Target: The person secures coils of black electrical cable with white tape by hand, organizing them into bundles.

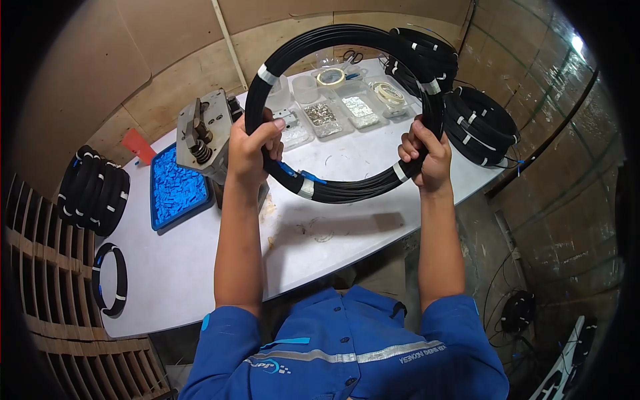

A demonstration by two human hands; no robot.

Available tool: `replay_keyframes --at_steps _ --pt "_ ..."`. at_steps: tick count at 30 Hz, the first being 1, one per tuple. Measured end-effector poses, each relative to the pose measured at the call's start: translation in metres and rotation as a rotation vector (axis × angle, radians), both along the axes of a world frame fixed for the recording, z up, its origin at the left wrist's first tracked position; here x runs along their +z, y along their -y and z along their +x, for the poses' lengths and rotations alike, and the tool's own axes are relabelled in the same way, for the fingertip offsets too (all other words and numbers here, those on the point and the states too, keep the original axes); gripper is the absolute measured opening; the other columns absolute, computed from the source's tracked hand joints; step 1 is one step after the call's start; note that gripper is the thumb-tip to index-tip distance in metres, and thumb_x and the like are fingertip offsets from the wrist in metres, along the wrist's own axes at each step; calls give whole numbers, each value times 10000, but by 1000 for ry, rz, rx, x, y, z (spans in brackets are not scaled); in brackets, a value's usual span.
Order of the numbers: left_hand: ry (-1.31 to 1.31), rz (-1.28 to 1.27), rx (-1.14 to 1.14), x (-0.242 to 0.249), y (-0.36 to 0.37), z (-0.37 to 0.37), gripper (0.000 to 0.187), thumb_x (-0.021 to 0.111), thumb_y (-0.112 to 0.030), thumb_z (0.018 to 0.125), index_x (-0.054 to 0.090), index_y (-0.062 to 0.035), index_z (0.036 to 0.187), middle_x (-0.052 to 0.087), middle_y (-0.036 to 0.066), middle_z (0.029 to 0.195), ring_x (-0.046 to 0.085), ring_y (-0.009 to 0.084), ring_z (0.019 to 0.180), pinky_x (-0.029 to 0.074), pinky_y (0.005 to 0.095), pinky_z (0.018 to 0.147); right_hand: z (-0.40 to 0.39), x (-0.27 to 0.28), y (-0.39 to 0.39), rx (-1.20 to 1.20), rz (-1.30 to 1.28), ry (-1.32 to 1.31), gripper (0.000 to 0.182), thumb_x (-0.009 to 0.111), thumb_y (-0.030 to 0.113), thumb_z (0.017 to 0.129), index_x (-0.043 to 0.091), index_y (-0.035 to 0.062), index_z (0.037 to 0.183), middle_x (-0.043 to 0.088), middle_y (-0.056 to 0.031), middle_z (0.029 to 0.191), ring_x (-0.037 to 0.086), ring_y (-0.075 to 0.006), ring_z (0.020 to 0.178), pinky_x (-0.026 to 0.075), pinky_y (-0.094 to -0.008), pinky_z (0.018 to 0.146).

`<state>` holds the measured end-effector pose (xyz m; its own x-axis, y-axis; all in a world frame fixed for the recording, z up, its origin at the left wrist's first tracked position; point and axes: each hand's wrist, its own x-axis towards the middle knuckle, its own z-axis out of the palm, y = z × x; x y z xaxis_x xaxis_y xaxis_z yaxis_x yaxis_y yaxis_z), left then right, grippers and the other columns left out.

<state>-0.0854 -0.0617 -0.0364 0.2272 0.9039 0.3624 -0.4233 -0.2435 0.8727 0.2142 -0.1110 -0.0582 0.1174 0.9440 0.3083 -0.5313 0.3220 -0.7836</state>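
From my camera I have both hands closed around a large black cable coil (343,192), one on each side. The left hand (257,145) grips the coil's left side, its fingers curled and its thumb laid across the front, pointing in toward the opening. The right hand (427,155) is closed on the right side, lower than the coil's middle, with its curled fingers reaching the inner edge.

The coil is raised above the white worktop (360,233) with its round opening facing me, so I look through it at the things behind. It is close to circular, and I can't pick out a clear long axis. White bands (267,74) wrap it at upper left, upper right, lower right and lower left, and blue connectors (312,177) sit along its lower left part, beside the band there.

Through the ring I see clear containers (333,136) with small silvery pieces, and a roll of tape (320,81) near some scissors (353,57). Left of the coil stands a metal machine (213,133), with a blue tray (155,227) of small blue pieces (177,193) beside it. A stack of black coils (93,190) sits at the worktop's left side, near a smaller black ring (122,280). More coils (480,127) are piled at the far right.
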Motion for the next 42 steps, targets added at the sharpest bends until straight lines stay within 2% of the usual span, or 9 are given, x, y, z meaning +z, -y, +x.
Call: replay_keyframes --at_steps 4,6,8,10,12,15,20,31,42 --pt "-68 26 33 0 -7 1 259 668 -161 855 542 -15 1027 511 10 629 490 102 486 420 236 472 0 -11 -1 -10 52 -82 73 585 111 942 534 60 930 381 19 638 392 -84 515 376 -247 486" --pt "-58 3 176 -5 -6 7 296 669 -156 852 552 -3 1077 585 55 747 592 146 595 504 263 581 -3 -10 4 -19 71 -113 69 607 101 927 558 56 942 394 14 634 407 -88 515 387 -251 495" --pt "-13 -46 114 -26 -7 10 269 628 -147 878 563 -6 1098 647 140 894 674 262 810 546 375 783 -7 -8 7 -78 116 -98 78 600 104 924 541 58 945 392 11 651 406 -87 524 389 -252 496" --pt "32 -146 32 -42 -4 19 254 601 -152 899 568 2 1099 662 183 947 685 289 866 546 395 803 -7 -8 5 -79 137 -112 88 600 105 919 531 60 948 391 9 659 406 -87 528 390 -252 497" --pt "34 -322 -106 -53 0 23 248 657 -196 891 595 9 1015 646 113 849 667 242 875 530 350 783 -8 -8 3 -83 157 -124 99 601 107 915 520 62 952 390 7 666 407 -87 532 391 -253 498" --pt "34 -190 29 -61 4 36 210 674 -178 876 608 -5 975 639 98 822 655 219 814 519 344 753 -11 -7 3 -113 135 -154 117 604 113 912 510 61 960 387 6 668 406 -88 533 393 -255 498" --pt "313 -241 -57 -66 7 44 107 619 -100 885 523 -77 843 574 69 776 618 246 774 513 417 789 -14 -10 4 -122 138 -162 122 602 112 913 513 60 977 387 6 669 413 -88 532 395 -260 500" --pt "150 -146 79 -61 11 40 273 703 -72 843 538 -39 1059 612 69 821 659 242 820 539 417 799 -12 -21 6 -110 145 -202 113 602 113 915 509 68 960 396 8 667 411 -86 531 394 -258 499" --pt "301 -248 -9 -61 5 35 131 691 -143 860 577 -88 827 572 37 761 602 206 772 525 389 766 -17 -17 12 -132 101 -190 113 604 121 916 505 67 929 397 8 663 408 -85 524 399 -259 502"
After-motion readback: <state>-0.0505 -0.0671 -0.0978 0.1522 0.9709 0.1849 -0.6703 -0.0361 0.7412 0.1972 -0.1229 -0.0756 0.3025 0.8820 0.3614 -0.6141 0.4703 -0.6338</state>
